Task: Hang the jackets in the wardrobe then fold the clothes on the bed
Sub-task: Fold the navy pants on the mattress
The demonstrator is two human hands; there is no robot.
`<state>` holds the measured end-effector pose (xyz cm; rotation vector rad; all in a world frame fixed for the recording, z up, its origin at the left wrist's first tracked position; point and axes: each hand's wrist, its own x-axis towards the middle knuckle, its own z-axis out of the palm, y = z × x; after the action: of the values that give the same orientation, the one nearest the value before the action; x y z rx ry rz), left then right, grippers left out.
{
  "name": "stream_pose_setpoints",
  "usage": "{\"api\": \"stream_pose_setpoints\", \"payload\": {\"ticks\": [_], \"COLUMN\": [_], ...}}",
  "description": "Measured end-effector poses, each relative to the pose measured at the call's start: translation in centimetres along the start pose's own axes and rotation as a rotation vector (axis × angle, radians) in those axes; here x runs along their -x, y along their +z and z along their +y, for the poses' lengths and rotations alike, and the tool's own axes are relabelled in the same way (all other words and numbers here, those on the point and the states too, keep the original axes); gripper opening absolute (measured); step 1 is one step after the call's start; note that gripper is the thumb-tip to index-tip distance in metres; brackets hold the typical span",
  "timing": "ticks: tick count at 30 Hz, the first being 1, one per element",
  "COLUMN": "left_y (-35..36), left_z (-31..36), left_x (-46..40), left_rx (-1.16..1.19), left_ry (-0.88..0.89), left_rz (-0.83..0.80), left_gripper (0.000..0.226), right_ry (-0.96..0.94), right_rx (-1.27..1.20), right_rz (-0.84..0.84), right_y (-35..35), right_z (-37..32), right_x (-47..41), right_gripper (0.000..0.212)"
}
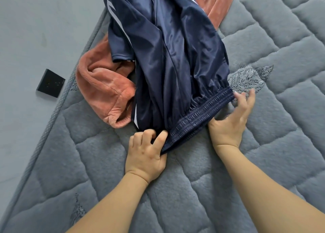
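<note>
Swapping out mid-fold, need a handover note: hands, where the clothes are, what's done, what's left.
Left hand: pinches the near end of the navy trousers' elastic waistband.
Right hand: fingers spread at the waistband's far end, thumb near the band; grip not clear.
Navy trousers: lying crumpled on the grey quilted mattress, legs running away from the camera, not yet folded.
Pink fleece garment: bunched partly under the trousers, unfolded.
Jackets and wardrobe: out of view.
Left: flatten and fold the trousers, then the fleece.
</note>
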<state>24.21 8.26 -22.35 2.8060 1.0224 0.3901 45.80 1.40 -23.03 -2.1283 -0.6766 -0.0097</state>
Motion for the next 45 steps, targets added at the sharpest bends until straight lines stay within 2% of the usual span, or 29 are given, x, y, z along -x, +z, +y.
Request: {"api": "stream_pose_setpoints", "payload": {"ticks": [2, 4, 9, 25, 29, 32, 38, 45], "left_y": [0.0, 0.1, 0.1, 0.6, 0.1, -0.5, -1.2, -2.4], "left_z": [0.0, 0.0, 0.1, 0.0, 0.2, 0.8, 3.7, 11.0], "left_x": [0.1, 0.1, 0.0, 0.3, 0.5, 0.6, 3.7, 14.0], "left_rx": [0.001, 0.002, 0.003, -0.014, -0.047, -0.141, -0.321, -0.293], "left_ry": [0.004, 0.003, 0.006, 0.022, 0.004, 0.002, -0.046, 0.005], "left_rz": [0.001, 0.003, -0.002, 0.081, 0.073, 0.049, -0.06, -0.125], "left_gripper": [0.053, 0.052, 0.052, 0.05, 0.052, 0.054, 0.046, 0.034], "right_ry": [-0.093, -0.145, -0.158, -0.167, -0.174, -0.25, -0.241, -0.244], "right_rx": [0.19, 0.309, 0.365, 0.472, 0.494, 0.548, 0.605, 0.595], "right_rz": [-0.05, -0.074, -0.066, -0.133, -0.199, -0.258, -0.257, -0.273], "right_y": [0.0, -0.1, -0.3, -0.4, -1.1, -3.0, -10.0, -18.4], "right_z": [-0.1, -0.3, -0.3, -0.3, -0.6, 0.5, 4.0, 7.8], "right_x": [0.1, 0.0, 0.0, 0.0, -0.1, 1.3, 7.8, 16.4], "right_gripper": [0.059, 0.047, 0.028, 0.039, 0.038, 0.038, 0.038, 0.038]}}
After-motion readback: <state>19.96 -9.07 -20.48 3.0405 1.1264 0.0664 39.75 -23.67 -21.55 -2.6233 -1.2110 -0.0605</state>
